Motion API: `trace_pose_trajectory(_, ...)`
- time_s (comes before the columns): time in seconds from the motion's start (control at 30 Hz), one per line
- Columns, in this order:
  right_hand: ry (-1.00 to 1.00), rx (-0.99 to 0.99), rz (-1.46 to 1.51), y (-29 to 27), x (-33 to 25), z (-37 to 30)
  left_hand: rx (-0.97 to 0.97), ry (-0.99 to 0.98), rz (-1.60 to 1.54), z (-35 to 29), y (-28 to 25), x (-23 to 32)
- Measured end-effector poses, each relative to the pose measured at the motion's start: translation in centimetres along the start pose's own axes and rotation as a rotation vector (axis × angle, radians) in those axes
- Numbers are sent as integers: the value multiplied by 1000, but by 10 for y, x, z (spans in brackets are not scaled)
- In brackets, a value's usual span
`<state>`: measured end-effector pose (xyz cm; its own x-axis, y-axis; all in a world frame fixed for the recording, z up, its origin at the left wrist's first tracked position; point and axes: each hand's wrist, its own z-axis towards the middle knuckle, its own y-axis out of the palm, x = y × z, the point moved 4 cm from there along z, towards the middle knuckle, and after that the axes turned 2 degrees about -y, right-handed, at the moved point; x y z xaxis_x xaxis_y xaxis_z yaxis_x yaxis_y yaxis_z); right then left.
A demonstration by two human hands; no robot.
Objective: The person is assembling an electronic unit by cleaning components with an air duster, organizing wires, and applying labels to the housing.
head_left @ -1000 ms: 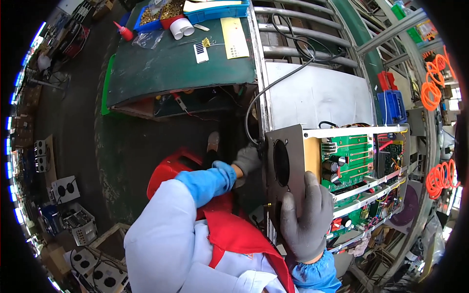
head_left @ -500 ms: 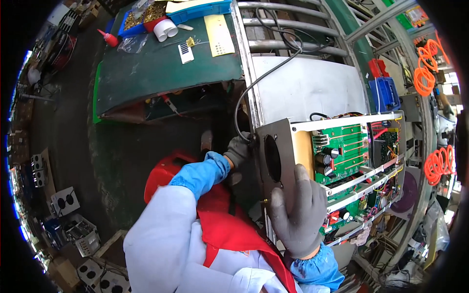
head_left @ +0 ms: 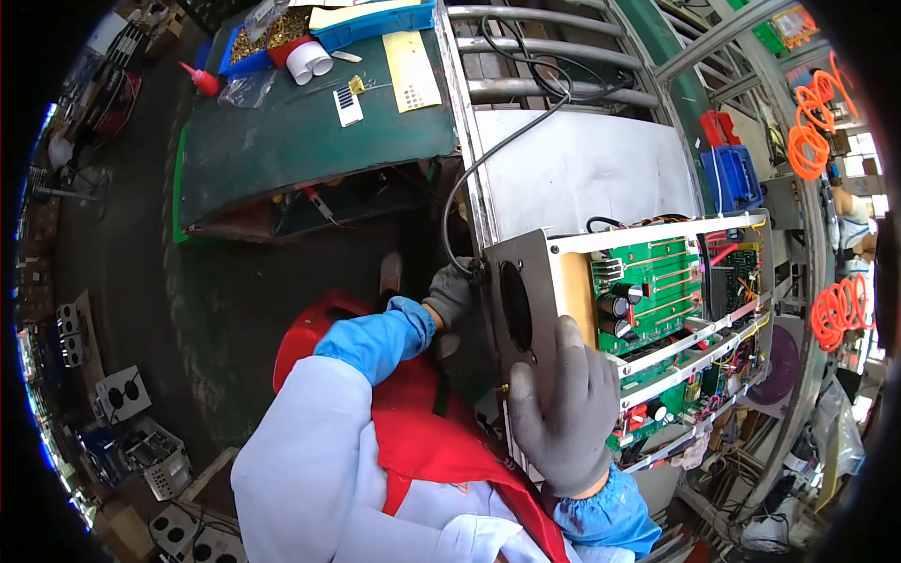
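The right hand [head_left: 561, 408], in a grey glove, lies flat with fingers spread on the grey metal end panel [head_left: 518, 314] of an open electronics chassis [head_left: 657, 310], pressing it rather than closing on it; its grip holds nothing. The left hand [head_left: 450, 293], also gloved, sits at the panel's far edge where a black cable [head_left: 497, 150] comes down; whether its grip is closed on the cable or on the panel's edge, I cannot tell. The chassis stands on a metal roller rack [head_left: 544, 56], its green circuit boards [head_left: 648, 291] bared to the side. The step looks like steadying or seating the fan-hole panel against the frame; the next move likely calls for keeping the panel square while the cable end is dealt with.

To the left, a green surface [head_left: 310, 131] carries a blue parts bin [head_left: 375, 19], white tape rolls [head_left: 310, 61], a yellow card [head_left: 413, 70] and a red bottle [head_left: 202, 80]. Orange coiled hoses [head_left: 812, 122] hang at the right, and spare grey fan panels [head_left: 122, 394] lie on the floor.
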<state>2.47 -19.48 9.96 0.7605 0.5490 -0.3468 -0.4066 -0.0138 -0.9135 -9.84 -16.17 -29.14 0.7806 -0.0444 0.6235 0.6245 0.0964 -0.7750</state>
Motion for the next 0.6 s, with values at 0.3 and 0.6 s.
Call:
trace_pose_trajectory(0.3, 14, 14, 16, -2, 4, -3, -741, -586, -392, -3, -27, 50)
trace_pose_trajectory(0.6, 36, -51, 92, -4, 6, -3, -183, -356, -162, 0, -23, 42)
